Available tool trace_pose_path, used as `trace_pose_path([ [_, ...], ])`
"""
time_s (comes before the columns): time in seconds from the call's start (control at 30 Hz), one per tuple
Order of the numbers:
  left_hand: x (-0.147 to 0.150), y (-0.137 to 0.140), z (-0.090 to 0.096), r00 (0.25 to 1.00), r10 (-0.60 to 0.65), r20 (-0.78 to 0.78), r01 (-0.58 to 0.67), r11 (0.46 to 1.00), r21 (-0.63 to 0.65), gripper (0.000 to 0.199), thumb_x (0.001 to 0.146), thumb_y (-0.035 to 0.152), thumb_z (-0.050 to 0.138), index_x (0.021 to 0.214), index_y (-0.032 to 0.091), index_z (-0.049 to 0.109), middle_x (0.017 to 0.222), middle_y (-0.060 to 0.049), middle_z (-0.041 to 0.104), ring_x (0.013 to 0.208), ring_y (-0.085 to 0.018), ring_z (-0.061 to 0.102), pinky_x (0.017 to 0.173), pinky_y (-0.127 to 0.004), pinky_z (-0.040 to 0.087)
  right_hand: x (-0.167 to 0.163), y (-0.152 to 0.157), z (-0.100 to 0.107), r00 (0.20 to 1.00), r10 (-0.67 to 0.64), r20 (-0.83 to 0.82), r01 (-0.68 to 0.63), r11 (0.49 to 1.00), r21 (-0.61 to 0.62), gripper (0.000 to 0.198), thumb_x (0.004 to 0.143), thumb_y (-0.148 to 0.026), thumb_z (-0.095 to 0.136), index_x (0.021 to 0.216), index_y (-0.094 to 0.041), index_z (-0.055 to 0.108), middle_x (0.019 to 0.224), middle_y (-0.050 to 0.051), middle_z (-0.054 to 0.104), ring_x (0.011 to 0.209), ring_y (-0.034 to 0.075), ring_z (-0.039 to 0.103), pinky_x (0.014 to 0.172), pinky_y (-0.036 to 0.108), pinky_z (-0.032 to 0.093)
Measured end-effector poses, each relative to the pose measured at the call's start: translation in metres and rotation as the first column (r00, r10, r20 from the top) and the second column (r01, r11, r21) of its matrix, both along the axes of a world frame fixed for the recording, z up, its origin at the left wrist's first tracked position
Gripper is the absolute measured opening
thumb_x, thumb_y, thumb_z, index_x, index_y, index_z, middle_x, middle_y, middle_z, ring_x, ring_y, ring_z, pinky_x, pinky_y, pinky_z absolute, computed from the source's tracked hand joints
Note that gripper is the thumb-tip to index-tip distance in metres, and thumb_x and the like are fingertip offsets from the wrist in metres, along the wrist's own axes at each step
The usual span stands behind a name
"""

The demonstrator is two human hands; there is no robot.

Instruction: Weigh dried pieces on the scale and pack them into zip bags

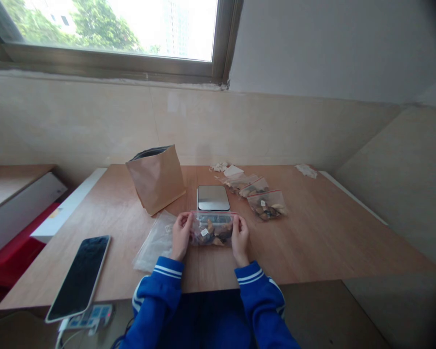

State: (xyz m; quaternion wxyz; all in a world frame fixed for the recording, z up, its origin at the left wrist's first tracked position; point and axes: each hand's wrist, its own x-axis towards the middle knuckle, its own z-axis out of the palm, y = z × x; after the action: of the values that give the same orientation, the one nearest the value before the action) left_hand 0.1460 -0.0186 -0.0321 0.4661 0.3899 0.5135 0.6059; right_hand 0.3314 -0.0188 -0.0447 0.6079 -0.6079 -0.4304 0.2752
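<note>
Between my hands is a clear zip bag (pixel 221 237) with a red seal line along its top, a small white label, and brown and dark dried pieces inside. My left hand (pixel 182 231) pinches its upper left corner, and my right hand (pixel 241 235) pinches the upper right one. Just behind the bag sits a small digital scale (pixel 213 198) with a bare metal plate; the bag partly covers its front. Flat clear plastic bags (pixel 154 245) lie beside my left hand. Farther right rests another filled zip bag (pixel 267 206).
A brown kraft paper pouch (pixel 158 179) stands with its top open at the back left. More filled zip bags (pixel 252 186) and white scraps (pixel 221 166) lie toward the wall. A tablet (pixel 80 276) overhangs the table's front left edge, above a power strip (pixel 92 317).
</note>
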Motion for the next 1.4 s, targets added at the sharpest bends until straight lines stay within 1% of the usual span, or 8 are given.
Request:
trace_pose_path([
  [0.17, -0.001, 0.001, 0.000, 0.999, 0.047, -0.027, -0.046, 0.999, 0.011, 0.043, 0.076, 0.054, 0.068, 0.092, 0.014, 0.062, 0.078, -0.001, 0.062, 0.045, -0.006, 0.050, 0.039, -0.017, 0.040, 0.000, 0.000, 0.000, 1.000, 0.005, -0.021, -0.005, 1.000, 0.019, 0.056, 0.086, -0.068, 0.048, 0.095, -0.015, 0.064, 0.072, 0.004, 0.066, 0.071, 0.020, 0.061, 0.070, 0.031, 0.047],
  [0.3, -0.001, 0.002, 0.001, 0.997, 0.066, -0.039, -0.065, 0.998, 0.021, 0.043, 0.075, 0.055, 0.068, 0.089, 0.014, 0.063, 0.076, -0.001, 0.061, 0.049, -0.007, 0.051, 0.040, -0.017, 0.041, -0.001, 0.001, 0.000, 1.000, -0.006, -0.005, 0.006, 0.999, 0.039, 0.054, 0.087, -0.067, 0.047, 0.093, -0.015, 0.065, 0.069, 0.003, 0.063, 0.068, 0.019, 0.059, 0.069, 0.031, 0.047],
  [0.47, -0.001, 0.004, -0.002, 0.996, 0.072, -0.045, -0.071, 0.997, 0.028, 0.043, 0.075, 0.054, 0.068, 0.089, 0.014, 0.063, 0.077, -0.002, 0.062, 0.054, -0.009, 0.053, 0.042, -0.018, 0.044, -0.001, 0.005, -0.001, 0.999, -0.027, 0.041, 0.025, 0.998, 0.049, 0.051, 0.088, -0.064, 0.047, 0.092, -0.016, 0.064, 0.072, 0.004, 0.064, 0.068, 0.019, 0.058, 0.068, 0.031, 0.047],
  [0.8, 0.000, 0.001, -0.001, 0.997, 0.048, -0.065, -0.045, 0.998, 0.045, 0.042, 0.078, 0.055, 0.066, 0.089, 0.014, 0.063, 0.076, -0.003, 0.063, 0.056, -0.011, 0.054, 0.043, -0.019, 0.042, -0.001, 0.004, -0.001, 0.994, -0.077, 0.079, 0.068, 0.991, 0.111, 0.047, 0.089, -0.061, 0.048, 0.090, -0.016, 0.063, 0.075, 0.005, 0.066, 0.068, 0.019, 0.059, 0.067, 0.031, 0.046],
  [0.97, 0.001, 0.000, 0.002, 0.997, 0.036, -0.070, -0.033, 0.998, 0.044, 0.041, 0.078, 0.054, 0.066, 0.089, 0.015, 0.062, 0.076, -0.002, 0.063, 0.054, -0.010, 0.053, 0.044, -0.020, 0.041, -0.001, 0.004, -0.001, 0.997, -0.067, 0.037, 0.063, 0.993, 0.096, 0.049, 0.087, -0.063, 0.048, 0.088, -0.016, 0.063, 0.074, 0.005, 0.065, 0.067, 0.019, 0.058, 0.066, 0.031, 0.046],
  [1.17, 0.002, -0.003, 0.006, 0.997, -0.040, -0.067, 0.043, 0.998, 0.048, 0.039, 0.079, 0.052, 0.067, 0.088, 0.014, 0.065, 0.074, -0.001, 0.063, 0.051, -0.008, 0.050, 0.043, -0.019, 0.040, -0.001, 0.001, 0.002, 0.999, -0.003, -0.041, 0.005, 0.999, 0.038, 0.047, 0.086, -0.062, 0.053, 0.092, -0.017, 0.064, 0.075, 0.003, 0.064, 0.068, 0.018, 0.057, 0.065, 0.030, 0.046],
  [1.27, 0.002, -0.004, 0.007, 0.997, -0.048, -0.067, 0.052, 0.997, 0.050, 0.038, 0.079, 0.051, 0.067, 0.088, 0.014, 0.065, 0.072, 0.000, 0.062, 0.048, -0.007, 0.048, 0.042, -0.019, 0.038, -0.002, 0.000, 0.003, 0.998, 0.022, -0.052, -0.020, 0.999, 0.050, 0.044, 0.084, -0.059, 0.058, 0.095, -0.017, 0.064, 0.082, 0.004, 0.065, 0.070, 0.018, 0.057, 0.065, 0.029, 0.046],
  [1.4, 0.001, -0.005, 0.007, 0.998, -0.039, -0.059, 0.042, 0.998, 0.052, 0.037, 0.079, 0.050, 0.067, 0.088, 0.015, 0.064, 0.069, 0.002, 0.060, 0.045, -0.007, 0.047, 0.041, -0.019, 0.036, -0.003, -0.001, 0.004, 0.998, 0.040, -0.049, -0.036, 0.996, 0.079, 0.039, 0.083, -0.054, 0.061, 0.094, -0.017, 0.064, 0.083, 0.004, 0.065, 0.071, 0.017, 0.056, 0.066, 0.029, 0.045],
])
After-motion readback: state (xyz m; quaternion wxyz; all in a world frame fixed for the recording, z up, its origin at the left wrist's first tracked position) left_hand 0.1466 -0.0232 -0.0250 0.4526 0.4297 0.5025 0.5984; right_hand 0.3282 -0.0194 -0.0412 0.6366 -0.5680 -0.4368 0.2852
